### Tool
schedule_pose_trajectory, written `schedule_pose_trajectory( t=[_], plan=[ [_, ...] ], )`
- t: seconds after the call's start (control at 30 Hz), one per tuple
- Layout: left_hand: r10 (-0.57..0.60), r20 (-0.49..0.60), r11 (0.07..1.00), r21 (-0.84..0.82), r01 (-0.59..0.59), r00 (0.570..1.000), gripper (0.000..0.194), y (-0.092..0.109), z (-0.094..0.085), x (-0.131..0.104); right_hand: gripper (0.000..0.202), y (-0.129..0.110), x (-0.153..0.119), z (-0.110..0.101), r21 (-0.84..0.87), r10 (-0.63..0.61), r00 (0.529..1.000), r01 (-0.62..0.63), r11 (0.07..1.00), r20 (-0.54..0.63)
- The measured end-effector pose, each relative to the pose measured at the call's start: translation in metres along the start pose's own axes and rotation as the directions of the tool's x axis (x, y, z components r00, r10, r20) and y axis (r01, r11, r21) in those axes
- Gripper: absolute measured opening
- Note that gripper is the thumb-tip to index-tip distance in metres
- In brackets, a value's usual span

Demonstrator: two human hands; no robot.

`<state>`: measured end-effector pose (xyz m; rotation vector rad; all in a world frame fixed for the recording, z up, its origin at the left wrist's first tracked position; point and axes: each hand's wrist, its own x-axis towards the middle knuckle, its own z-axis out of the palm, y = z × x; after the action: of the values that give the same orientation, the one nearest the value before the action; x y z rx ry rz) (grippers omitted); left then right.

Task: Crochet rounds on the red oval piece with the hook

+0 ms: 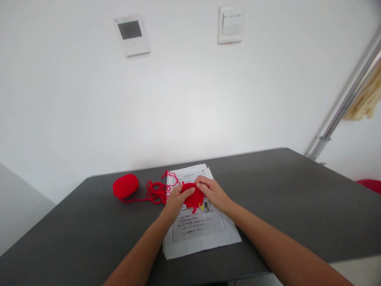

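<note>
Between my two hands is a small red crocheted piece (195, 197), held above some printed sheets (202, 234). My left hand (177, 200) grips its left side, thumb laid across the front. At its upper right edge, the fingers of my right hand (212, 192) are pinched together on it. A yellow stitch marker (201, 206) hangs at the lower edge beside a short red tail. Loose red yarn (157, 192) lies tangled left of my hands and runs to a red yarn ball (125, 186). Whether a hook is in my right hand cannot be made out.
The dark grey table (282, 198) stands against a white wall. On the wall are an intercom panel (132, 35) and a light switch (231, 24). A grey pole (342, 107) and a beige cloth (364, 99) are at the right, with a red object (370, 185) beyond the table.
</note>
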<state>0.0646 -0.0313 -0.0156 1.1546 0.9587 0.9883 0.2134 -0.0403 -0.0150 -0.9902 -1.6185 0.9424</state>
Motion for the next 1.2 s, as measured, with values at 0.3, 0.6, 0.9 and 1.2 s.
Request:
schedule_pose_trajectory(
  t=[0.3, 0.6, 0.9, 1.2],
  plan=[
    [0.003, 0.027, 1.0, 0.004, -0.003, 1.0, 0.025, -0.0019, -0.0026, 0.0008, 0.014, 0.0004, 0.0001, -0.0001, 0.013, -0.004, 1.0, 0.004, 1.0, 0.009],
    [-0.004, 0.039, 1.0, 0.027, 0.003, 0.999, 0.025, -0.0027, -0.0026, 0.0013, 0.016, -0.0012, 0.0002, -0.0002, -0.013, -0.009, 1.0, 0.009, 1.0, 0.015],
    [-0.017, 0.051, 0.999, 0.052, 0.015, 0.999, 0.028, -0.0042, -0.0041, 0.003, 0.016, 0.002, 0.0005, -0.0006, 0.015, -0.014, 0.999, 0.013, 1.0, 0.033],
    [-0.014, 0.067, 0.998, 0.063, 0.01, 0.998, 0.027, -0.0042, -0.0046, 0.0034, 0.016, 0.0011, -0.0003, -0.0008, 0.009, -0.027, 0.999, 0.026, 1.0, 0.038]
  ],
)
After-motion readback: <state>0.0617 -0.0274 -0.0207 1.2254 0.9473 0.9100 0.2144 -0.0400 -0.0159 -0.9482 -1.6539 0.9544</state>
